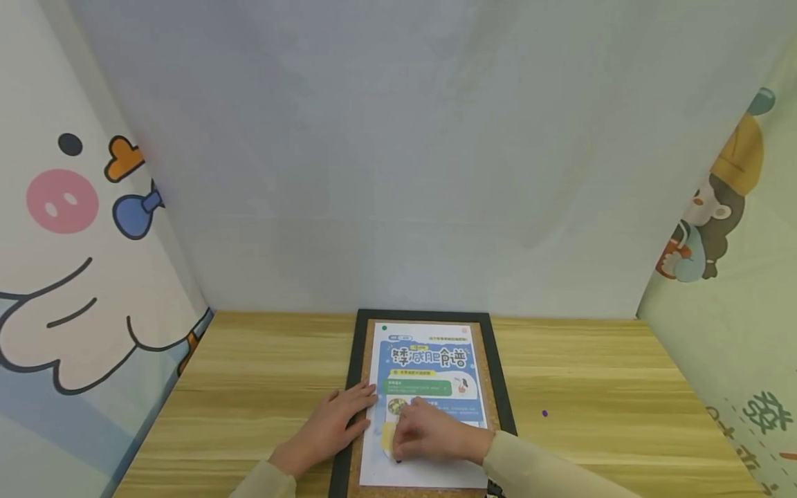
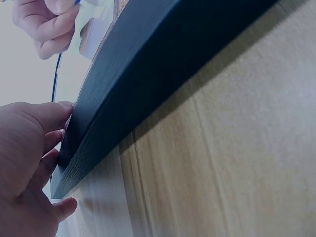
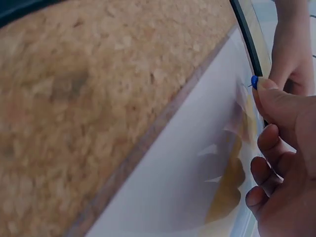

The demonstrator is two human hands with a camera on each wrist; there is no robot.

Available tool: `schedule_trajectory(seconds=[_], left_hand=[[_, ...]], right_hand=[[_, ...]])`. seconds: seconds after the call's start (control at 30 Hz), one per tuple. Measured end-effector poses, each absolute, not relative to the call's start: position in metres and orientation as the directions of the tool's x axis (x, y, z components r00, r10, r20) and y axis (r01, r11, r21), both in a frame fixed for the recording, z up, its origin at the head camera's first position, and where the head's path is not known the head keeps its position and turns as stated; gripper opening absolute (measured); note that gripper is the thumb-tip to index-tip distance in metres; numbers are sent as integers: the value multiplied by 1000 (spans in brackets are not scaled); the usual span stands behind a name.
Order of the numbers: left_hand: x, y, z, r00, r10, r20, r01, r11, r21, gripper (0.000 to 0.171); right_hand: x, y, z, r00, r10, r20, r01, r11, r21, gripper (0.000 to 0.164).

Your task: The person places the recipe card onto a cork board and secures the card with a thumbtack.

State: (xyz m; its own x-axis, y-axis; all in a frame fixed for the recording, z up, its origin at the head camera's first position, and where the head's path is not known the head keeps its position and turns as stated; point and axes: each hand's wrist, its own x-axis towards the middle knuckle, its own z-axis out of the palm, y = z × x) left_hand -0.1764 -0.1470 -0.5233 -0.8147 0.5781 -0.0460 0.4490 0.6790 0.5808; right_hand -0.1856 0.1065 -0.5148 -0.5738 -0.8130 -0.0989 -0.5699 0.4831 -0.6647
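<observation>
A printed paper poster [image 1: 429, 472] with a blue design and Chinese characters lies on a cork board [image 1: 491, 408] with a black frame [image 1: 360, 346]. My left hand [image 1: 330, 423] rests over the frame's left side, fingers stretched to the poster's left edge. In the left wrist view, its fingertips touch the black frame [image 2: 118, 74]. Over the lower part of the poster is my right hand [image 1: 432, 432]. Its thumb and finger pinch a blue push pin [image 3: 255, 82], whose metal point shows close over the paper in the right wrist view.
A green pin [image 1: 384, 328] sits at the poster's upper left corner and a pink pin [image 1: 464, 330] at its upper right. A small purple pin [image 1: 544, 413] lies on the wooden table [image 1: 591, 373], right of the board. Printed curtains [image 1: 398, 173] enclose the table.
</observation>
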Motion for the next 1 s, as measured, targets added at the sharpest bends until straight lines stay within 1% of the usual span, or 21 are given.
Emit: schedule_trajectory(seconds=[0.13,0.3,0.4,0.5,0.67,0.87,1.0], left_hand=[[-176,-147,-524,-814,579,-38,454,677,579,44],[-175,-148,-524,-812,584,-21,464,666,584,44],[-175,-148,-525,-810,586,-9,471,661,585,44],[-176,-148,-527,-810,587,3,479,659,580,44],[-176,-149,-529,-811,585,11,483,658,578,44],[-175,-149,-529,-813,583,2,474,659,584,44],[-175,-149,-527,-809,588,-1,476,657,584,44]], right_hand=[[-183,97,-514,-518,-849,-104,-627,460,-629,14],[-181,87,-508,-431,-897,-103,-705,405,-583,12],[-180,83,-507,-405,-907,-115,-722,394,-569,11],[-180,79,-506,-402,-907,-126,-726,400,-559,11],[-179,77,-503,-424,-893,-152,-702,430,-568,10],[-179,78,-509,-435,-892,-126,-707,425,-566,10],[-178,79,-506,-427,-898,-106,-721,409,-559,10]])
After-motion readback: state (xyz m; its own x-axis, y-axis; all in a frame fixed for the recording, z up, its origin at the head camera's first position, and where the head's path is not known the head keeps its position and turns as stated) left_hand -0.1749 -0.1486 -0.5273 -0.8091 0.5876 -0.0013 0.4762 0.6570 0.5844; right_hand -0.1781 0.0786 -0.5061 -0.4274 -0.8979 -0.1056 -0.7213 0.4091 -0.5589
